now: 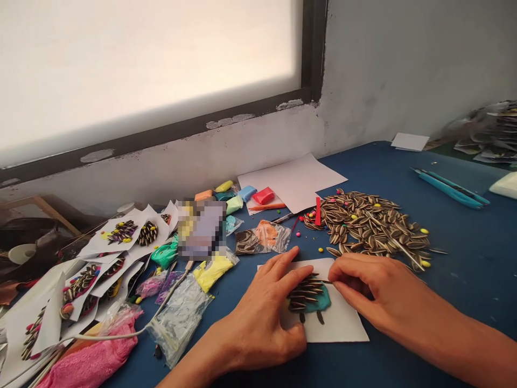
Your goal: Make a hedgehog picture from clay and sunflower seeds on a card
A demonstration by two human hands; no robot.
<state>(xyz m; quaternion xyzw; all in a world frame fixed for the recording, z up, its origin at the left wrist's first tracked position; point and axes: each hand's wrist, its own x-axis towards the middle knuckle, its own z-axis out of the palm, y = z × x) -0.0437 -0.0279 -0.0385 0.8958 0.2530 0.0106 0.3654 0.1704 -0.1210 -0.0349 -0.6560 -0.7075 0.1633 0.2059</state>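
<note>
2 R fingers (346,268) pinch sunfl. seed (326,282)

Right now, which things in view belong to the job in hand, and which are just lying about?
Apparently in the job: white card under the left hand; teal clay on it; sunflower seed pile.

Seemingly just lying about: white cable; crumpled plastic bag; pixelated object.

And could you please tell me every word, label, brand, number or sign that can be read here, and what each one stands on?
There is no readable text in this picture.
Front card: no lettering shows on the visible part.
Coloured packets: any print is too small to read.
Pixelated patch: any text there is unreadable.
</note>
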